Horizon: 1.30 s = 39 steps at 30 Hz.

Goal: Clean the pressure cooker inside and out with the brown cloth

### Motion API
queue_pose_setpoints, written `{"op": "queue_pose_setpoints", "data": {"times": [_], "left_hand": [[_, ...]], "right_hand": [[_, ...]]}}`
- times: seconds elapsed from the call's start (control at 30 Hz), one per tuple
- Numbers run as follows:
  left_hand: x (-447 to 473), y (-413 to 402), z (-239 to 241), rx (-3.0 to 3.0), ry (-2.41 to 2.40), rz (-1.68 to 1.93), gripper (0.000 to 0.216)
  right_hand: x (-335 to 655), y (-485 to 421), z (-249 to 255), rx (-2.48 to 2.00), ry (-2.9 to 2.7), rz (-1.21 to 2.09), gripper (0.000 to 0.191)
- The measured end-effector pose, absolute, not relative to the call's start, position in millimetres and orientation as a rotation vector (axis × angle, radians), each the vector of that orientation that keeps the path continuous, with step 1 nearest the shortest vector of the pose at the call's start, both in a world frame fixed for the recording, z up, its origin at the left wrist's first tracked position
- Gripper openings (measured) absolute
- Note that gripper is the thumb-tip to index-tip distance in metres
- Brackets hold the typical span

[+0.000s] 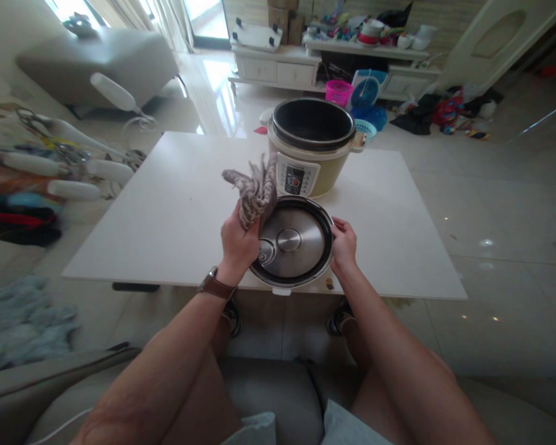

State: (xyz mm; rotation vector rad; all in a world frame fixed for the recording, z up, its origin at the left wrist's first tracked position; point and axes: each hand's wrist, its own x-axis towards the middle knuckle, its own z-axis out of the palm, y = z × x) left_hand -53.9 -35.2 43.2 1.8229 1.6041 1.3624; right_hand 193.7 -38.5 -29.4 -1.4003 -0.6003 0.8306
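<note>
Between my hands is a round pressure cooker lid (301, 222), its steel underside and black sealing ring facing up. My right hand (343, 246) grips the lid's right rim. My left hand (241, 242), with a watch on its wrist, is closed around a bunched grey-brown patterned cloth (254, 191) at the lid's left edge; whether its hidden fingers also hold the rim is hard to see. Just behind the lid stands the electric pressure cooker (331, 173), uncovered, its dark inner pot (312, 120) showing and its control panel towards me.
The cooker stands on a white table (167, 210). A small brown spot or sticker (330, 283) is at the near edge. Beyond lie a pink basket (338, 93) and a white TV cabinet (278, 71). A floor lamp (74, 167) stands left.
</note>
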Motion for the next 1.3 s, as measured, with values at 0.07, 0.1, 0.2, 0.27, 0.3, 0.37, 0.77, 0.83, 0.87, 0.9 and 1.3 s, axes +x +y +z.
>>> {"op": "queue_pose_setpoints", "data": {"times": [0.07, 0.1, 0.2, 0.27, 0.3, 0.37, 0.77, 0.83, 0.87, 0.9, 1.3], "left_hand": [[-53, -37, 48, 1.997, 1.646, 1.224, 0.042], [-51, -40, 47, 2.094, 1.639, 1.097, 0.044], [-39, -49, 35, 2.293, 1.56, 0.603, 0.057], [-31, -55, 22, 2.347, 1.506, 0.304, 0.066], [-28, -59, 17, 2.365, 1.493, 0.203, 0.068], [-20, -66, 13, 2.387, 1.507, 0.096, 0.07], [19, -111, 33, 2.283, 1.404, 0.144, 0.065], [17, -105, 33, 2.113, 1.329, 0.315, 0.056], [16, -101, 32, 2.014, 1.283, 0.421, 0.051], [15, -96, 30, 1.911, 1.23, 0.533, 0.047], [-20, -38, 41, 1.526, 1.328, 1.387, 0.035]], "right_hand": [[193, -39, -30, -1.388, -0.614, 0.823, 0.027], [193, -39, -30, -1.385, -0.616, 0.822, 0.027], [192, -39, -29, -1.387, -0.61, 0.819, 0.028], [191, -39, -29, -1.386, -0.6, 0.816, 0.028], [191, -38, -29, -1.384, -0.599, 0.812, 0.029], [190, -38, -31, -1.377, -0.605, 0.796, 0.029], [193, -41, -37, -1.338, -0.611, 0.85, 0.033], [194, -41, -36, -1.318, -0.588, 0.887, 0.033], [194, -41, -36, -1.312, -0.577, 0.898, 0.033], [194, -41, -35, -1.307, -0.57, 0.905, 0.032], [191, -41, -31, -1.357, -0.556, 0.881, 0.029]]}}
